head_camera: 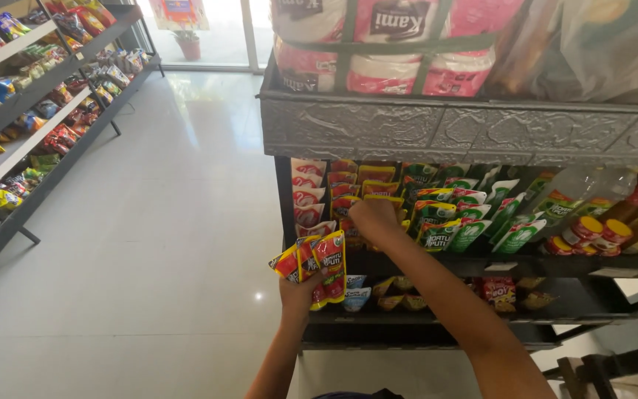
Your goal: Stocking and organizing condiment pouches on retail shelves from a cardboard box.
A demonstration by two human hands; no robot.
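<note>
A fan of red and yellow sachets (311, 266) sits in the left hand (300, 292), just in front of the front edge of the middle shelf (437, 264); they are spread apart, which probably keeps each one easy to pick off. The left fingers are curled tight around their lower ends. The right hand (374, 218) reaches in among the rows of like sachets (356, 181) on that shelf, fingers bent and touching them; whether it pinches one cannot be told. Green pouches (467, 222) stand to the right, bottles (599, 222) near the shelf's right end.
</note>
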